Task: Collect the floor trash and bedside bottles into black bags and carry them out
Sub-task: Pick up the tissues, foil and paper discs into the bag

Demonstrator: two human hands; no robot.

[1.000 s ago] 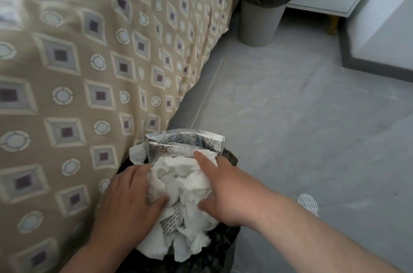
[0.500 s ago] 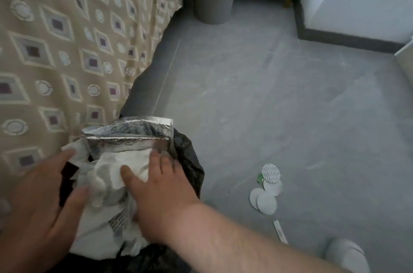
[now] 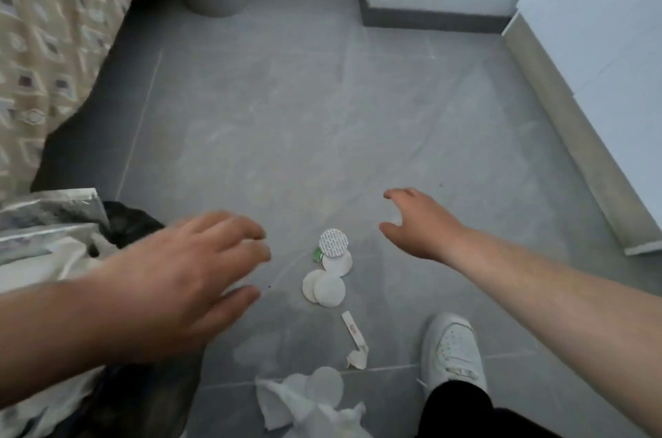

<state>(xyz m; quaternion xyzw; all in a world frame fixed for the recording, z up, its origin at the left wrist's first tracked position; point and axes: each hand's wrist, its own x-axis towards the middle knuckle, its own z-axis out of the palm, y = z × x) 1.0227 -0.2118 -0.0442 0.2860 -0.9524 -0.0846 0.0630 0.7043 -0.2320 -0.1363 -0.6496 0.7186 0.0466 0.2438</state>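
In your head view the black bag point(image 3: 129, 222) at lower left already holds tissue point(image 3: 36, 269) and a foil packet point(image 3: 46, 212), yet your left hand point(image 3: 186, 276) and right hand point(image 3: 419, 226) hover empty, fingers loosely spread, either side of round pads point(image 3: 327, 280) at lower centre (crumpled tissue point(image 3: 308, 409) lies below them), so floor pickup remains; bottles unseen.

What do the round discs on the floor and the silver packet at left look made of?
Discs: matte white, soft-looking, probably cotton pads; the top one has an embossed pattern. Packet: shiny, creased silver, likely foil or metallised plastic.
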